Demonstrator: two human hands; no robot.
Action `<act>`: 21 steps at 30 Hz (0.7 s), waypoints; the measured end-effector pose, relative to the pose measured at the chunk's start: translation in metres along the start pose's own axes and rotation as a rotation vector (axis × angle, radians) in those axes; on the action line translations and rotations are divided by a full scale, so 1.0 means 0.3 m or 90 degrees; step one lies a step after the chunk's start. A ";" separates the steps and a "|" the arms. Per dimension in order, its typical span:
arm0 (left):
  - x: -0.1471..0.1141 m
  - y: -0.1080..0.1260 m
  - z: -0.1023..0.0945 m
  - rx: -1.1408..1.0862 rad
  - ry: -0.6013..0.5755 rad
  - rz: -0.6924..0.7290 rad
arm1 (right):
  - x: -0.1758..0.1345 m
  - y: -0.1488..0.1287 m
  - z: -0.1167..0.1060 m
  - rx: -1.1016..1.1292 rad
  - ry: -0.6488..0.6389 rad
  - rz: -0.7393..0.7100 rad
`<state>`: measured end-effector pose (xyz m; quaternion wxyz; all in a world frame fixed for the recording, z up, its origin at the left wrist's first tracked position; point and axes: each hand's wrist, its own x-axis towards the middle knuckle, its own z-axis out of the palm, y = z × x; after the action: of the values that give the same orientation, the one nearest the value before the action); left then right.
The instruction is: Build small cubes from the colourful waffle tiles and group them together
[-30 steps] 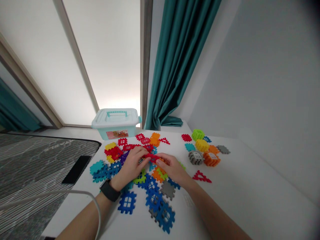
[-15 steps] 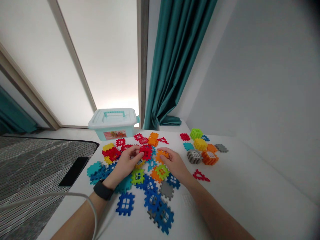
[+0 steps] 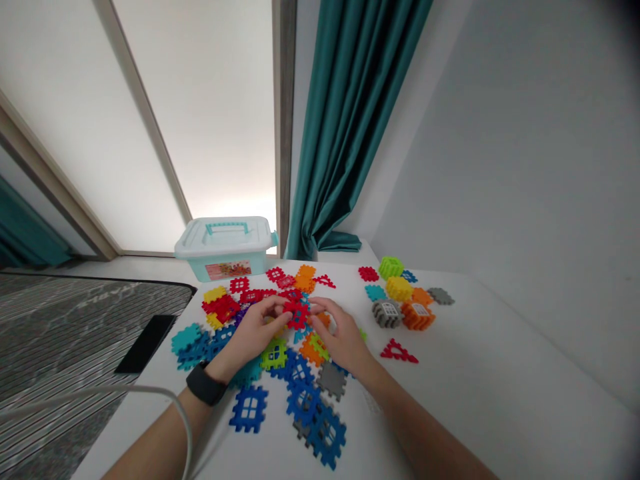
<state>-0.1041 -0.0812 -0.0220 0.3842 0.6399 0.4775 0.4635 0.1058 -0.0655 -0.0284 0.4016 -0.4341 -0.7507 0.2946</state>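
Note:
My left hand (image 3: 263, 327), with a black band on its wrist, pinches a red interlocking plastic tile (image 3: 297, 315) just above the pile. My right hand (image 3: 345, 333) is at the tile's other side, thumb and fingertips closed on its right edge. Beneath my right fingers lies an orange tile (image 3: 324, 320), partly covered. Nearer me are a lime window tile (image 3: 275, 355), a grey tile (image 3: 332, 380) and several blue window tiles (image 3: 303, 400). Red tiles (image 3: 221, 308) and teal tiles (image 3: 187, 339) lie left of my left hand.
A lidded pale-teal box (image 3: 227, 250) stands at the table's back left. Stacked tiles sit on the right: lime (image 3: 391, 267), yellow (image 3: 399, 289), grey (image 3: 387, 313) and orange (image 3: 419, 316). A red triangle (image 3: 399, 351) lies nearby. A white cable (image 3: 170, 393) crosses my left forearm.
My right hand has left the orange tile and moved left to the red tile's edge. The red tile, in my left hand, has come slightly nearer and turned.

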 end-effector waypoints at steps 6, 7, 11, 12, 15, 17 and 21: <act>-0.010 0.005 0.015 0.064 -0.011 0.041 | -0.010 -0.037 0.017 0.065 -0.023 0.038; -0.013 0.006 0.015 0.083 -0.008 0.054 | -0.009 -0.037 0.018 0.074 -0.019 0.046; -0.024 0.010 0.008 0.212 -0.004 0.162 | -0.001 -0.014 0.019 0.126 0.001 0.067; -0.026 0.009 0.005 0.254 -0.005 0.195 | 0.001 -0.005 0.018 0.143 0.002 0.070; -0.028 -0.001 -0.004 0.364 -0.010 0.263 | 0.007 0.017 0.017 0.189 -0.005 0.083; -0.027 -0.009 -0.009 0.399 -0.014 0.281 | 0.009 0.024 0.016 0.201 -0.009 0.091; -0.020 -0.019 -0.017 0.410 0.004 0.295 | 0.008 0.014 0.006 0.167 0.006 0.064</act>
<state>-0.1113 -0.0854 -0.0273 0.0478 0.8171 0.4422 0.3667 0.1052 -0.0616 -0.0317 0.4431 -0.4163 -0.6812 0.4079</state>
